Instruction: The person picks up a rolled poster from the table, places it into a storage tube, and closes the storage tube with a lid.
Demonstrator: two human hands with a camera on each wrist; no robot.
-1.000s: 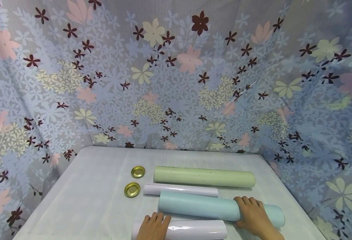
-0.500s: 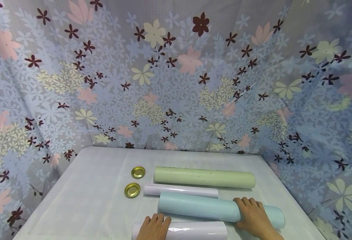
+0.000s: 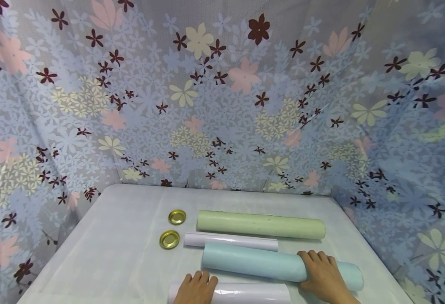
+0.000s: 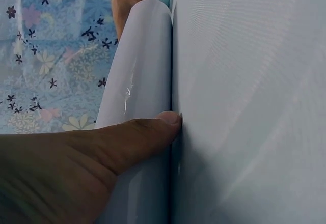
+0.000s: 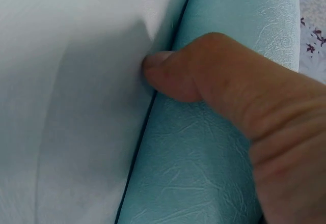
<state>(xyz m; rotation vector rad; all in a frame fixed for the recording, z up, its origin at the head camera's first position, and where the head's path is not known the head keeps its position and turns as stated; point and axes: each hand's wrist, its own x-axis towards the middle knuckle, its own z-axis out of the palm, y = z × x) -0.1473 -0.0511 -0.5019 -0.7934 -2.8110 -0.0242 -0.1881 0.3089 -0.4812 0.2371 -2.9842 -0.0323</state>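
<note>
At the front of the table in the head view, my left hand grips the left part of a thick glossy white roll. The left wrist view shows its thumb lying across this roll down to the tabletop. To the right, my right hand grips a pale blue roll near its right end, fingers over the top. In the right wrist view the thumb crosses the blue roll's side and its tip touches the table. Both rolls lie on the table, apart, the blue one farther back.
Behind the blue roll lie a thinner white roll and a pale green roll. Two gold metal lids sit left of them on the white-covered table. A flowered curtain surrounds the table's back and sides.
The head view has shifted slightly, so everything appears a little farther right. The thick white roll and left hand are slightly nearer the front. Both hands keep their grip.
</note>
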